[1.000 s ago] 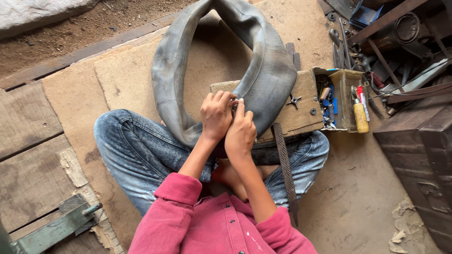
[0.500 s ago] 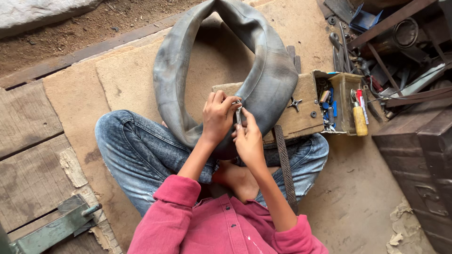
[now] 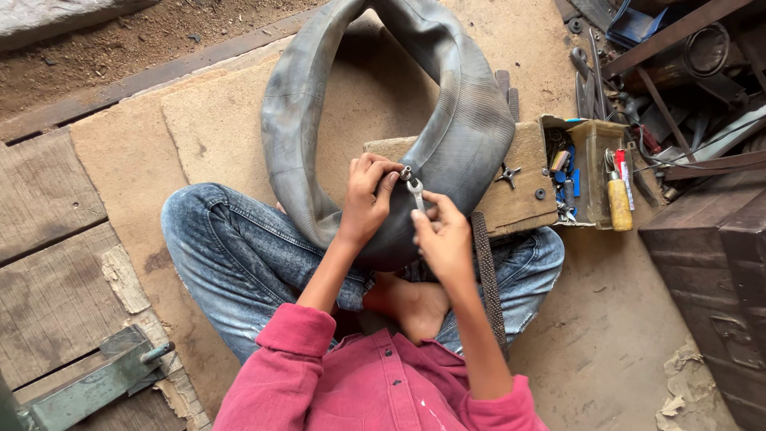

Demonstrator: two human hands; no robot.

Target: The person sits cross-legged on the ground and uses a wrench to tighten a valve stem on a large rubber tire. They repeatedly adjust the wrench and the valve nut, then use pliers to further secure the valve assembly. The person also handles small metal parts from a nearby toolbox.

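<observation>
A large grey rubber inner tube (image 3: 471,120) stands looped in front of me, its lower part resting in my lap between my jeans-clad legs. My left hand (image 3: 367,195) pinches the small metal valve stem (image 3: 406,172) on the tube. My right hand (image 3: 443,235) holds a small silver spanner (image 3: 416,191) whose head sits at the valve. Both sleeves are pink.
A wooden toolbox (image 3: 527,179) lies behind the tube, with a compartment of small tools and a yellow-handled screwdriver (image 3: 619,203). A long dark file (image 3: 488,279) lies across my right leg. Scrap metal and a dark chest (image 3: 710,255) crowd the right. A green metal piece (image 3: 96,383) sits lower left.
My right hand has drawn back from my left hand towards me, swinging the spanner at the valve. My left hand stays on the valve stem.
</observation>
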